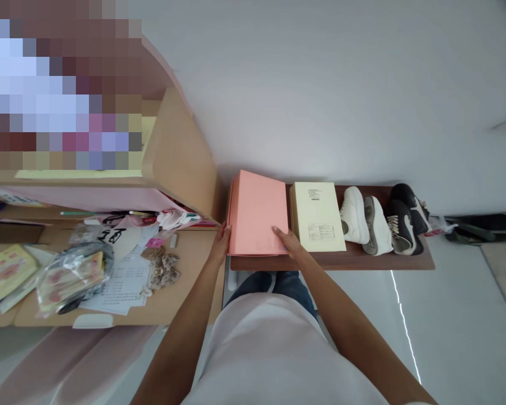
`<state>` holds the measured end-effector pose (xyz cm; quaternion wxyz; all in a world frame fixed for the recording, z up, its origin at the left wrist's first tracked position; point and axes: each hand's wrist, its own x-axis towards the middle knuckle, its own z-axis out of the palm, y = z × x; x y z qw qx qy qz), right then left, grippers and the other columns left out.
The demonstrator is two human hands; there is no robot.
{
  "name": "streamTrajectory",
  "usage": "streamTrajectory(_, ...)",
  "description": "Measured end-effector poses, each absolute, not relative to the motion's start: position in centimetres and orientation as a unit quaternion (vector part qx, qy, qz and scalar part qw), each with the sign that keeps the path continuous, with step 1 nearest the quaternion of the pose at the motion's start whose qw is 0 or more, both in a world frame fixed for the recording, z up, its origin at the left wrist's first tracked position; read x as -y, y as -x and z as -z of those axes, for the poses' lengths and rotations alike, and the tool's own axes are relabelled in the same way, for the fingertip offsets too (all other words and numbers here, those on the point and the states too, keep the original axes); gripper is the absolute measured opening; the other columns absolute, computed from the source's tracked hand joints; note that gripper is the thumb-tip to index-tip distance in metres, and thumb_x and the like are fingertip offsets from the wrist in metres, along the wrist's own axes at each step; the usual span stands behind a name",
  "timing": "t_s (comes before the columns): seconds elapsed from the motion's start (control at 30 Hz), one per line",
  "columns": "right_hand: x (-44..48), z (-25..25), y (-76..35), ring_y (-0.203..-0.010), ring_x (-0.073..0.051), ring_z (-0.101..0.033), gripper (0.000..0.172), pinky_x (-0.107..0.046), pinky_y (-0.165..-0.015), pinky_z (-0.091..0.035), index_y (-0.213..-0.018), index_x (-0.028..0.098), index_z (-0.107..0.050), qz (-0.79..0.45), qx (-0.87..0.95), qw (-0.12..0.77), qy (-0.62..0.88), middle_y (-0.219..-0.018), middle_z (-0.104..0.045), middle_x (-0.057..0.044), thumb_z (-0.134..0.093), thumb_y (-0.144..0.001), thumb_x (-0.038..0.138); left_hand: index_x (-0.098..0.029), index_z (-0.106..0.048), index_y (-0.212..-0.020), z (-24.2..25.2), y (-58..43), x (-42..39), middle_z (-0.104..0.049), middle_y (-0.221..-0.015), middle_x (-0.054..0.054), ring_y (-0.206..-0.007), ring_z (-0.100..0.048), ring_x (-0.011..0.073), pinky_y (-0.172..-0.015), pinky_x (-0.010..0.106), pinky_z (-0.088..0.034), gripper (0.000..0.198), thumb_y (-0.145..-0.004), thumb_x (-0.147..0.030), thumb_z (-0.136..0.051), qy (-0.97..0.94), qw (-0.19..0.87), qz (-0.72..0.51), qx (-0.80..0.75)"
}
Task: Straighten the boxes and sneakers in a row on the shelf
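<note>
A pink shoebox [259, 214] stands at the left end of a dark brown wooden shelf [320, 261], slightly turned. Against its left side presses my left hand [222, 242], the fingers partly hidden by the box. My right hand [287, 241] grips the front right corner, thumb lying on top and the other fingers out of sight. Just right of the pink one lies a cream box [318, 216] with printed labels, a narrow gap between them. Farther right come a pair of white shoes [355, 216] and a pair of black shoes [402, 225].
On the left is a wooden desk [198, 281] with papers [122, 287], a clear plastic bag [73, 275] and a patterned scrunchie [164, 270]. Its upper cabinet panel [181, 152] rises near the pink box. A white wall [320, 101] backs the shelf. Dark bags [484, 230] lie beyond its right end.
</note>
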<state>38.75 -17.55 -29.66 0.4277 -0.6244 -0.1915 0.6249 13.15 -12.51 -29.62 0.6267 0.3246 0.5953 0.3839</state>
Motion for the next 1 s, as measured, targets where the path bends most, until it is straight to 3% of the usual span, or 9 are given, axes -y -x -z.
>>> streamTrajectory(0.13,17.9,29.4,-38.5,-0.12,-0.028,-0.069,0.067,-0.045,-0.105,-0.057,-0.129,0.019,-0.064,-0.619,0.208,0.445,0.613,-0.131,-0.071,-0.013,-0.075,-0.079,0.064,-0.014,-0.068,-0.126,27.9,-13.2,13.3,-0.074,-0.123,0.017,-0.128,-0.062,0.0351,-0.108,0.047,-0.051,0.066,-0.082,-0.064,-0.071,-0.24,0.746,-0.35,-0.513)
streamTrajectory(0.23,17.8,29.4,-38.4,-0.126,-0.03,-0.065,0.078,-0.048,-0.109,-0.053,-0.139,0.019,-0.057,-0.581,0.248,0.444,0.636,-0.138,-0.067,-0.015,-0.072,-0.079,0.067,-0.013,-0.067,-0.127,26.8,-13.4,13.3,-0.076,-0.118,0.017,-0.124,-0.066,0.0344,-0.106,0.047,-0.054,0.062,-0.083,-0.057,-0.073,-0.195,0.785,-0.329,-0.488)
streamTrajectory(0.37,17.5,29.3,-37.8,-0.152,-0.03,-0.036,0.105,-0.049,-0.125,-0.03,-0.159,0.02,-0.033,-0.457,0.332,0.417,0.712,-0.164,-0.038,-0.015,-0.071,-0.076,0.072,-0.012,-0.067,-0.127,25.7,-13.7,13.1,-0.076,-0.115,0.016,-0.12,-0.068,0.0336,-0.103,0.047,-0.056,0.06,-0.082,-0.051,-0.076,-0.197,0.771,-0.349,-0.495)
streamTrajectory(0.47,17.6,29.0,-36.5,-0.16,-0.029,-0.011,0.103,-0.051,-0.13,-0.011,-0.163,0.022,-0.026,-0.429,0.396,0.389,0.712,-0.172,-0.017,-0.011,-0.059,-0.082,0.078,-0.014,-0.067,-0.124,25.0,-14.3,13.1,-0.076,-0.116,0.015,-0.117,-0.07,0.0321,-0.101,0.046,-0.058,0.059,-0.077,-0.048,-0.081,-0.226,0.738,-0.371,-0.517)
streamTrajectory(0.53,17.8,28.7,-35.4,-0.16,-0.027,-0.004,0.101,-0.05,-0.13,-0.006,-0.164,0.025,-0.024,-0.454,0.421,0.385,0.685,-0.173,-0.011,-0.007,-0.052,-0.085,0.081,-0.017,-0.069,-0.122,24.5,-14.9,13.2,-0.076,-0.117,0.013,-0.116,-0.07,0.0302,-0.099,0.044,-0.059,0.058,-0.074,-0.045,-0.085,-0.259,0.704,-0.386,-0.537)
streamTrajectory(0.63,18.1,28.0,-34.3,-0.16,-0.023,-0.006,0.099,-0.048,-0.13,-0.009,-0.164,0.031,-0.02,-0.514,0.412,0.411,0.63,-0.173,-0.012,-0.001,-0.051,-0.085,0.082,-0.018,-0.072,-0.115,23.5,-15.9,13.1,-0.077,-0.117,0.011,-0.114,-0.071,0.0286,-0.099,0.042,-0.059,0.054,-0.071,-0.044,-0.088,-0.317,0.656,-0.399,-0.556)
streamTrajectory(0.73,17.9,27.1,-34.2,-0.16,-0.022,-0.013,0.096,-0.048,-0.13,-0.014,-0.163,0.036,-0.022,-0.56,0.378,0.443,0.589,-0.171,-0.023,0.002,-0.056,-0.085,0.079,-0.019,-0.073,-0.112,22.9,-16.6,13.2,-0.077,-0.117,0.011,-0.112,-0.071,0.0284,-0.098,0.041,-0.059,0.051,-0.071,-0.045,-0.088,-0.357,0.631,-0.395,-0.564)
streamTrajectory(0.9,17.5,26.3,-34.6,-0.152,-0.024,-0.036,0.082,-0.049,-0.126,-0.03,-0.159,0.034,-0.036,-0.603,0.316,0.451,0.577,-0.159,-0.048,0.001,-0.061,-0.088,0.068,-0.02,-0.073,-0.114,23.1,-17.4,13.4,-0.076,-0.119,0.01,-0.116,-0.069,0.0302,-0.102,0.046,-0.056,0.049,-0.073,-0.043,-0.086,-0.361,0.616,-0.388,-0.582)
streamTrajectory(1.0,17.4,26.1,-34.8,-0.144,-0.023,-0.048,0.076,-0.047,-0.121,-0.039,-0.157,0.033,-0.04,-0.606,0.29,0.443,0.593,-0.154,-0.054,0.002,-0.059,-0.09,0.063,-0.02,-0.073,-0.115,23.6,-18.0,13.6,-0.076,-0.118,0.01,-0.118,-0.069,0.032,-0.104,0.049,-0.055,0.049,-0.073,-0.041,-0.086,-0.348,0.618,-0.391,-0.586)
